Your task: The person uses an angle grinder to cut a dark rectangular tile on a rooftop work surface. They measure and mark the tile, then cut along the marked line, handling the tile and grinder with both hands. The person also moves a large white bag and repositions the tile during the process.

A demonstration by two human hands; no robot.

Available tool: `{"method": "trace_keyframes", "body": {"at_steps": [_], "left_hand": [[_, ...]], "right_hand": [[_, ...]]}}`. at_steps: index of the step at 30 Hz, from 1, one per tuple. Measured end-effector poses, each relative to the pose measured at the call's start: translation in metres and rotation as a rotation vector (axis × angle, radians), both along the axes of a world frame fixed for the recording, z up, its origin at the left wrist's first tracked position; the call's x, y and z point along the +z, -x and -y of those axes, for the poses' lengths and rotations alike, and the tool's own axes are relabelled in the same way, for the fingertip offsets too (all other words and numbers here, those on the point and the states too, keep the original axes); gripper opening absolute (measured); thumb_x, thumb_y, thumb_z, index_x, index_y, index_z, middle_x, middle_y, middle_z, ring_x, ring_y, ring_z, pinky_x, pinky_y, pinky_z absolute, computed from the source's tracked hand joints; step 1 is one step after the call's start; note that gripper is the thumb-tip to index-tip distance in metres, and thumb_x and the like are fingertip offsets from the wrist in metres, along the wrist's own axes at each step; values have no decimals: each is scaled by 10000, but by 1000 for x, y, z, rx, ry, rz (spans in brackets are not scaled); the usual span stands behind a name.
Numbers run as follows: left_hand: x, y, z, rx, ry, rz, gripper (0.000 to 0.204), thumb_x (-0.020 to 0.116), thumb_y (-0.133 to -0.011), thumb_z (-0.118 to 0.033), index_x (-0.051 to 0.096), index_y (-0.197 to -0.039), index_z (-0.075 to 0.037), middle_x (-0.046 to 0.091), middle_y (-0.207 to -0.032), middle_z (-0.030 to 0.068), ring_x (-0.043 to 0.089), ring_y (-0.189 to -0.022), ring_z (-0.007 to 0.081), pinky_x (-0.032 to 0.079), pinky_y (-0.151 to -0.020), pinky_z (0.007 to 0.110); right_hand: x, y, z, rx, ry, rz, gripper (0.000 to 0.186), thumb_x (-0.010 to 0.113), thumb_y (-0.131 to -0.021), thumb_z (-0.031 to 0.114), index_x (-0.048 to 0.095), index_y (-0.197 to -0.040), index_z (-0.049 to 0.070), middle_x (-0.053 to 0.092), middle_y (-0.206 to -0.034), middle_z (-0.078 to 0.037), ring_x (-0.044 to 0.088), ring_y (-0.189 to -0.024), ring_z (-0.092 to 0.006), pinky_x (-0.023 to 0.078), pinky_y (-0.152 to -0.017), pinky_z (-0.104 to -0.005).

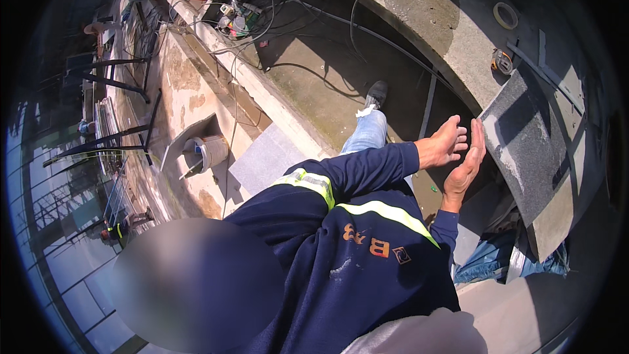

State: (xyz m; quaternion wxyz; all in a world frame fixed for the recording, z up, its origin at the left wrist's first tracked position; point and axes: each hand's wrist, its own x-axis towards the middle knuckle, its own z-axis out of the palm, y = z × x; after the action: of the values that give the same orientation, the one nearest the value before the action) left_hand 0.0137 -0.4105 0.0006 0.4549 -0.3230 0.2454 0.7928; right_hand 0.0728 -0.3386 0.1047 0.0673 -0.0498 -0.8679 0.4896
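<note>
My left hand (447, 144) and my right hand (464, 174) are raised close together, palms facing each other. Nothing shows between them. On the left hand the fingers are slightly bent and apart. My right hand is held flat with its fingers stretched out. Both arms wear navy sleeves, and a yellow reflective band crosses the left one. Just right of the hands lies a dark grey stone slab (524, 147), with pale dust or mortar along part of its surface. It rests on a concrete ledge (452, 19); neither hand visibly grips it.
On the ledge are a tape roll (498, 16), a tape measure (501, 61) and metal strips (553, 83). Cables cross the sunken floor beside bottles (237, 21). A bucket (215, 151) and pale slab (265, 160) are left; blue sheeting (488, 254) is lower right. A distant person (115, 231) is far left.
</note>
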Motion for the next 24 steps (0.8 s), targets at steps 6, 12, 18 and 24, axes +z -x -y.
{"method": "trace_keyframes", "body": {"at_steps": [6,12,18,24], "left_hand": [[127,8,-7,-135,-251,-471,623,427,-1164,-487,629,-1446,30,599,-1550,177,627,-1332,324,533,-1150,440],[6,-7,11,-810,442,-1341,545,406,-1193,-388,604,-1505,13,683,-1446,213,705,-1249,395,542,-1103,452],[-106,61,159,-1358,601,-1304,429,666,-1059,-382,767,-1320,-56,782,-1097,61,764,-980,202,569,-803,339],[-75,100,219,-1554,699,-999,470,672,-1053,-398,727,-1350,-38,757,-1257,102,758,-1098,262,591,-960,428]], "right_hand": [[-174,-89,-77,-450,669,847,950,259,-1077,795,277,-1764,139,376,-1767,-202,438,-1582,-359,329,-1270,-588],[-53,-57,-24,-485,1667,384,955,390,-1071,806,365,-1702,89,541,-1608,-250,581,-1439,-359,527,-1112,-535],[-63,-165,-49,-504,483,402,375,681,-1097,357,756,-1316,62,783,-1252,-165,764,-1114,-262,589,-974,-398],[-125,-325,-20,-1375,387,520,293,691,-1073,284,748,-1260,66,762,-1029,-69,745,-906,-155,578,-784,-338]]}}
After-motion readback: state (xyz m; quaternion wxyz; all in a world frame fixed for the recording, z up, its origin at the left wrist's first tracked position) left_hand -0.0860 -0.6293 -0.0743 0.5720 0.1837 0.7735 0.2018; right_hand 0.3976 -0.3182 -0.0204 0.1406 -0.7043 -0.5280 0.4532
